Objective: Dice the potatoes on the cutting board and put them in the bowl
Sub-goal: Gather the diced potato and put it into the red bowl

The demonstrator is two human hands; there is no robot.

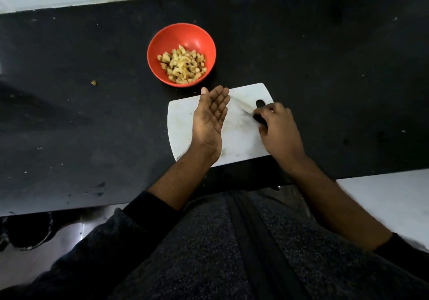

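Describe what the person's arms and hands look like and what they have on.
Both hands are bare: no gloves, rings or watch show on the left hand or the right hand. Each forearm is uncovered, with a dark sleeve pushed up toward the elbow; the right one shows only at the picture's edge. The torso wears a dark speckled grey knit with a black strip down its front.

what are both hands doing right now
Left hand: open, palm up, holding nothing, over the cutting board.
Right hand: closed around the knife handle.
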